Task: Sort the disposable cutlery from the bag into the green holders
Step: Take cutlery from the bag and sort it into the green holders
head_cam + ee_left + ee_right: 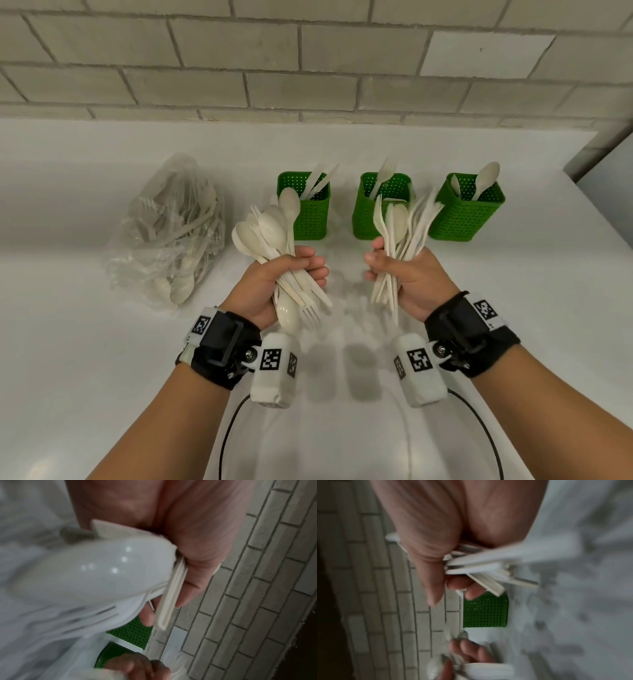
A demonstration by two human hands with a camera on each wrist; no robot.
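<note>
Nearest, above the white counter [85,342], the left hand [274,284] has its fingers wrapped round a thick bundle of cutlery [274,236]: mostly spoons with bowls up, plus one spoon and one fork pointing down toward the wrist. Just to the right, apart from it, the right hand [407,274] clenches a second bundle [404,226], of knives, forks and a spoon, fanned upward. In the left wrist view a glossy spoon bowl [89,569] fills the frame beside the gripping fingers [193,588].

Farther back on the left lies a clear plastic bag [171,226], crumpled, with more cutlery inside. To its right three green holders stand in a row near the brick wall [308,68]: the left holder [310,212] holds knives, the middle holder [370,205] forks, the right holder [469,212] spoons.
</note>
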